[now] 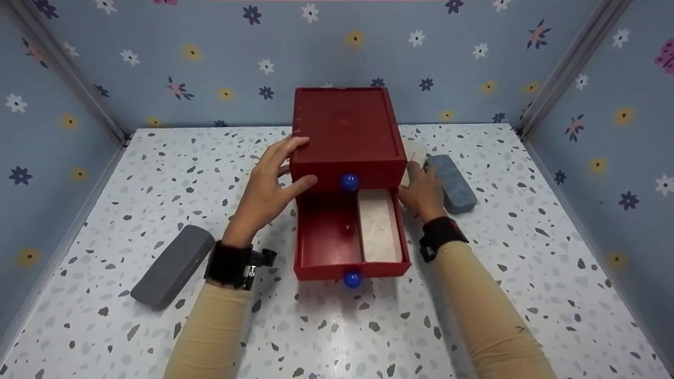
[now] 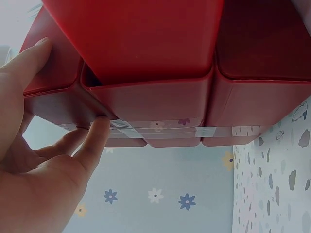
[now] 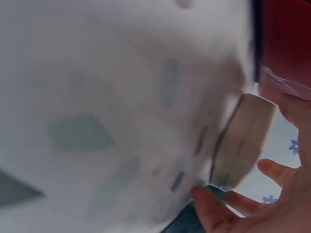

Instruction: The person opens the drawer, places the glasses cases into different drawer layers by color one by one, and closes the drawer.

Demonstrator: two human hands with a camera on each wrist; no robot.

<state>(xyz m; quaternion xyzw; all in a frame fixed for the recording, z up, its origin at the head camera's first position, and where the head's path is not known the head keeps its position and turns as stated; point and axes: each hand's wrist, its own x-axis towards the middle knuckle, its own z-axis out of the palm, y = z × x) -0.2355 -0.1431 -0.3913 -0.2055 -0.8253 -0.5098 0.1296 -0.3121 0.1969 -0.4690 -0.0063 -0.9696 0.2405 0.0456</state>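
Note:
A red two-drawer unit (image 1: 345,123) with blue knobs stands in the middle of the table. Its lower drawer (image 1: 329,239) is pulled out, a cream oblong block (image 1: 380,226) lying along the drawer's right side. My left hand (image 1: 263,184) rests against the unit's left front corner, thumb over the upper drawer's front and fingers along the side. Beyond the unit's right side, my right hand (image 1: 425,192) reaches toward a second cream block (image 3: 245,136), fingers spread around it. That block is partly hidden by the unit and hand in the head view.
A blue-grey oblong block (image 1: 453,184) lies just right of my right hand. At the left, near my left wrist, is a dark grey oblong block (image 1: 172,267). Flowered panels (image 1: 210,63) wall the speckled table (image 1: 337,337) at the back and both sides.

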